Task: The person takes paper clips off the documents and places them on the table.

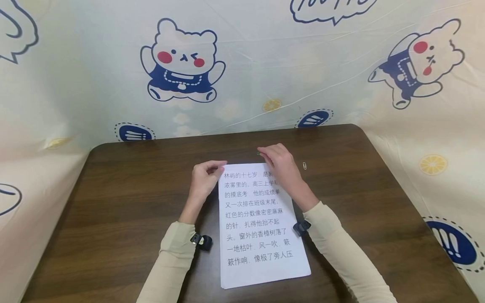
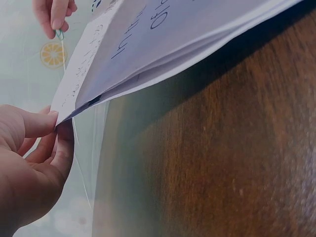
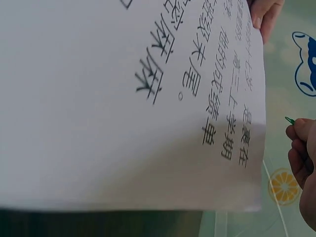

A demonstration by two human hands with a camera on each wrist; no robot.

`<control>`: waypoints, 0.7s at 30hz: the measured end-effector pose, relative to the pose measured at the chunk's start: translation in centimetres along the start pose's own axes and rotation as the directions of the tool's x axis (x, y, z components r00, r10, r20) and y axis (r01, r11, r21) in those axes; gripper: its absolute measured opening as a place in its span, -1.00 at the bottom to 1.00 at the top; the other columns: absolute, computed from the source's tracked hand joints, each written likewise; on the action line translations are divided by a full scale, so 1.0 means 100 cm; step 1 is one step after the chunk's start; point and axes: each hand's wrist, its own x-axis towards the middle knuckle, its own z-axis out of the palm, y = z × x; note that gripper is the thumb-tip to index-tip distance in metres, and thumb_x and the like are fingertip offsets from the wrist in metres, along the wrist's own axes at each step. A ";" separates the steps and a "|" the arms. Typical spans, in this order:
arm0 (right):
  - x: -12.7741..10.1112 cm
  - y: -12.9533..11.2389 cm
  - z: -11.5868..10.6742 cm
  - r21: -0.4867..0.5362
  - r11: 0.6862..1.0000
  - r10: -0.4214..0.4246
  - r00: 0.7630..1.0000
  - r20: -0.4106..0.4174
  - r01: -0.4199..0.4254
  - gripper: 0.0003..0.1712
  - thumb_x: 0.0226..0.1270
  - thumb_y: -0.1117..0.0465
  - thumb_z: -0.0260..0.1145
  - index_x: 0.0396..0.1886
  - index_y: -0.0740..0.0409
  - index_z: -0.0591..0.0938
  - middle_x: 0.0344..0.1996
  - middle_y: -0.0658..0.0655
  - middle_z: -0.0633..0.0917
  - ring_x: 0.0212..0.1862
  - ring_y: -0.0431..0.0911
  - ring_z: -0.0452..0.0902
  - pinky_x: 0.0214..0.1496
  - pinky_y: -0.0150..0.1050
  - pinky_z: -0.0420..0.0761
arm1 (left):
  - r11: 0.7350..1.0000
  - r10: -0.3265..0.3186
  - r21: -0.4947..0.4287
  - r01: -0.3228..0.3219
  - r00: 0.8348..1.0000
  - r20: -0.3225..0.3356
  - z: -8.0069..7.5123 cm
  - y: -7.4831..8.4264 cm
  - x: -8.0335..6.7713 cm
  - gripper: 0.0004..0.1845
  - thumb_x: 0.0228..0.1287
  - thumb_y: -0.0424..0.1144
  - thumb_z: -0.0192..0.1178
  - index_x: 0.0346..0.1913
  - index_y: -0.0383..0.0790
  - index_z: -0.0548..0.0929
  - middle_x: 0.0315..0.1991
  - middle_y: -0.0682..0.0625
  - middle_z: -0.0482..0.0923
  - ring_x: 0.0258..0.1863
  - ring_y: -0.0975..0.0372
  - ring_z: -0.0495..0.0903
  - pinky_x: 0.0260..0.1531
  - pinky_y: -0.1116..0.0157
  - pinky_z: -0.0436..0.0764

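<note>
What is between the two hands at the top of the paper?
The head view shows the top edge of the printed paper stack between the left hand and the right hand, which pinches a green paper clip.

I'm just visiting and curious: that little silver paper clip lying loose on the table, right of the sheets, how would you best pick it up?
The silver paper clip lies flat on the bare table, so there is nothing to get under. Probably best to come straight down from above and pinch across its narrow width, a fingertip on each long side. The right hand is nearest, but its grip already holds a green clip.
</note>
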 end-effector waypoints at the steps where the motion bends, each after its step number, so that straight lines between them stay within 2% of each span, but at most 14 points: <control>1: -0.001 0.002 -0.002 -0.003 1.000 -0.005 1.000 -0.005 0.005 -0.69 0.35 0.33 0.35 0.07 0.19 0.72 -0.10 0.12 0.78 -0.02 -0.05 0.61 0.08 -0.23 0.67 | 1.000 0.005 0.002 -0.005 1.000 -0.001 0.000 0.000 0.000 -0.77 0.35 -0.37 0.26 0.00 -0.18 0.78 -0.04 -0.17 0.76 -0.25 0.11 0.63 -0.38 0.46 0.52; 7: -0.008 0.013 -0.011 -0.040 0.999 0.019 1.000 -0.011 -0.019 -0.63 0.36 0.38 0.32 0.15 0.21 0.68 -0.07 0.17 0.75 0.00 -0.02 0.58 0.11 -0.19 0.66 | 1.000 0.009 0.009 -0.009 1.000 -0.005 -0.001 0.000 0.000 -0.78 0.35 -0.35 0.27 0.00 -0.17 0.78 -0.05 -0.14 0.76 -0.24 0.11 0.64 -0.36 0.46 0.53; 13: -0.013 0.025 -0.016 -0.050 0.994 0.094 0.996 -0.004 -0.094 -0.64 0.40 0.34 0.30 0.16 0.26 0.61 -0.06 0.23 0.73 -0.05 0.01 0.60 0.05 -0.16 0.68 | 1.000 -0.005 0.014 0.005 1.000 -0.005 -0.002 0.001 -0.001 -0.77 0.36 -0.34 0.27 0.01 -0.16 0.78 -0.03 -0.12 0.75 -0.21 0.09 0.65 -0.33 0.45 0.54; 17: -0.017 0.032 -0.021 -0.049 0.986 0.162 0.987 0.006 -0.161 -0.67 0.41 0.31 0.31 0.13 0.24 0.56 -0.11 0.23 0.70 -0.09 0.01 0.63 0.01 -0.14 0.71 | 1.000 -0.009 0.016 0.009 1.000 -0.008 -0.002 0.001 -0.001 -0.78 0.36 -0.33 0.27 0.01 -0.16 0.78 -0.03 -0.13 0.75 -0.19 0.09 0.66 -0.31 0.44 0.55; 21: -0.018 0.039 -0.025 -0.071 0.983 0.168 0.986 -0.012 -0.168 -0.74 0.39 0.32 0.33 0.04 0.24 0.62 -0.14 0.23 0.72 -0.10 0.03 0.64 0.00 -0.11 0.71 | 1.000 -0.010 0.014 0.010 1.000 -0.008 -0.003 0.001 -0.001 -0.79 0.37 -0.33 0.27 0.00 -0.15 0.78 -0.03 -0.13 0.75 -0.19 0.08 0.66 -0.31 0.42 0.55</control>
